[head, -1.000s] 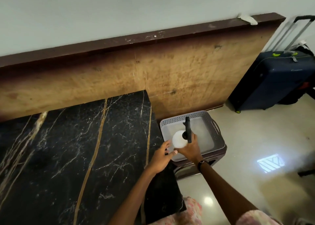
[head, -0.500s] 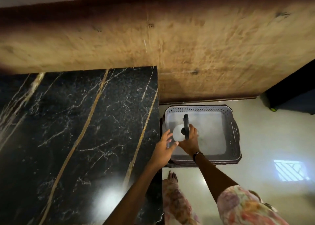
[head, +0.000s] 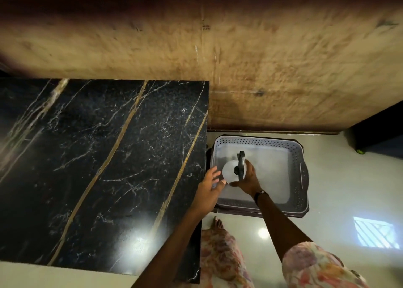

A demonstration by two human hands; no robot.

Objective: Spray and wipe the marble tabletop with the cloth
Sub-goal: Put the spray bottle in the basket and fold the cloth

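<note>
The black marble tabletop [head: 98,156] with gold and white veins fills the left half of the view. To its right a grey perforated basket [head: 303,174] stands on a dark stool. My right hand [head: 248,178] grips a white spray bottle [head: 229,171] with a black trigger head, held over the basket's left side. My left hand [head: 210,189] hovers at the table's right edge with fingers spread, its fingertips close to the bottle. No cloth is visible.
A large brown wooden board [head: 239,58] leans behind the table and basket. A dark suitcase corner [head: 375,135] sits at the far right. The glossy floor [head: 338,222] shows light reflections, and my foot and floral garment are below the basket.
The view has tilted further down, so the wall and suitcase left the frame. Both hands stay by the spray bottle over the basket, almost unmoved.
</note>
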